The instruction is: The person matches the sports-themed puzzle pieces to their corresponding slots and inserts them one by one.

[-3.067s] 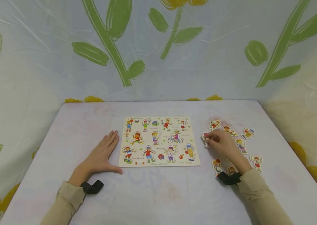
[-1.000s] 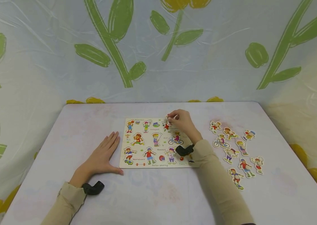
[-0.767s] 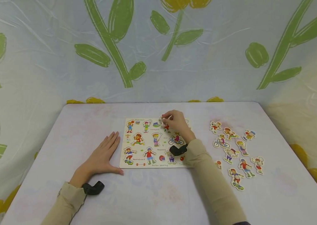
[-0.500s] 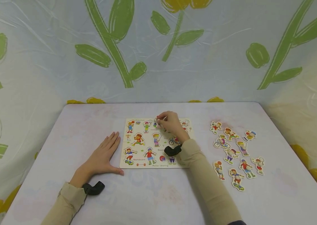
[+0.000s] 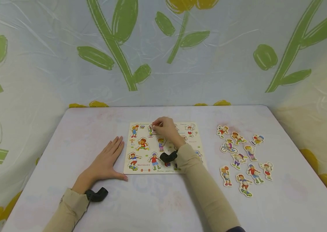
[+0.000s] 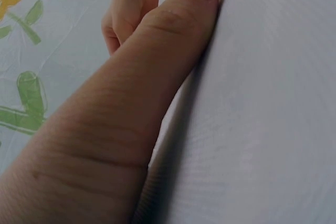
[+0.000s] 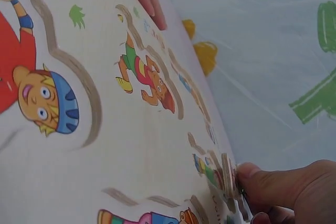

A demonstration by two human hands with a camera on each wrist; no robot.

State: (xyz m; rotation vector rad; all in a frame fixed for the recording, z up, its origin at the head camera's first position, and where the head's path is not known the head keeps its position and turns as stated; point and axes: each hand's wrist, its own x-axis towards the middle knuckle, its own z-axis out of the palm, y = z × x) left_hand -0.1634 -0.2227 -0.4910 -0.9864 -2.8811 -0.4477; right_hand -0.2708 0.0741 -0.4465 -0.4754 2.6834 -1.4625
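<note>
A wooden puzzle board (image 5: 146,163) with printed sports figures and cut outlines lies on the table. My right hand (image 5: 167,129) pinches a thin wooden puzzle piece (image 7: 228,176) between thumb and fingers, over the volleyball figure in the board's back row. In the right wrist view the piece is tilted on edge close to the board; its picture is mostly hidden. My left hand (image 5: 105,162) rests flat on the table at the board's left side, fingers straight and thumb out by the near left corner. Its thumb (image 6: 173,24) fills much of the left wrist view.
Several loose puzzle pieces lie right of the board, among them a cyclist (image 5: 229,147), a skateboarder (image 5: 244,185), a basketball player (image 5: 226,176) and a tennis player (image 5: 267,170). Some show a round knob. A flower-patterned sheet (image 5: 209,74) hangs behind the table (image 5: 151,206).
My right hand has taken a piece from the loose ones at the right and carried it leftward across the board's back row to the volleyball figure. The left hand has stayed put.
</note>
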